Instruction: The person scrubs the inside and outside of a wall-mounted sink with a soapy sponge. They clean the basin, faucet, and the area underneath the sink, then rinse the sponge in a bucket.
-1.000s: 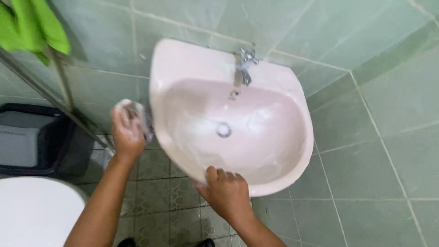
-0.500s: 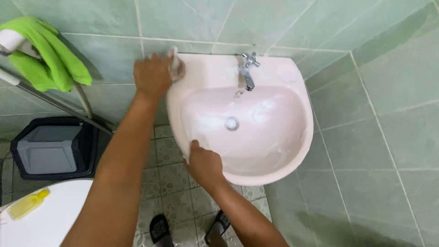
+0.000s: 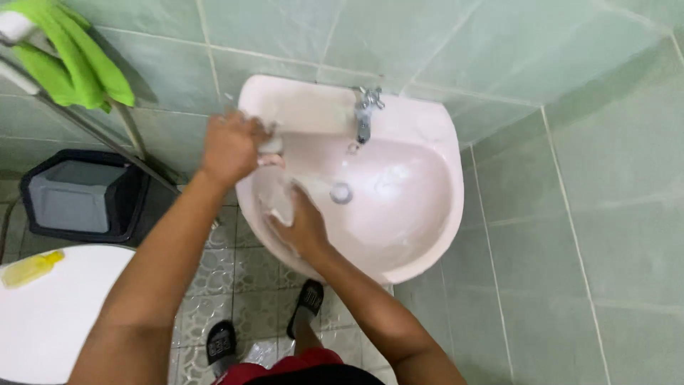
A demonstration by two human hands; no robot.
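Note:
A pale pink washbasin (image 3: 420, 235) hangs on the green tiled wall, with a chrome tap (image 3: 365, 114) at its back and a drain (image 3: 341, 192) in the bowl. My left hand (image 3: 231, 146) is shut on a small pale scrub pad (image 3: 271, 146) at the basin's back left rim. My right hand (image 3: 303, 221) rests inside the bowl on its left wall, fingers spread flat against the soapy surface. Whether it holds anything I cannot tell.
A green cloth (image 3: 75, 60) hangs on a metal rail at the upper left. A black bin (image 3: 82, 196) stands on the floor left of the basin. A white toilet lid (image 3: 53, 314) with a yellow bottle (image 3: 32, 269) is at lower left. My sandalled feet (image 3: 263, 328) stand on patterned floor tiles.
My left hand moved with the pad from the basin's left side up to its back rim, then down towards the bowl. My right hand went from the front rim into the bowl.

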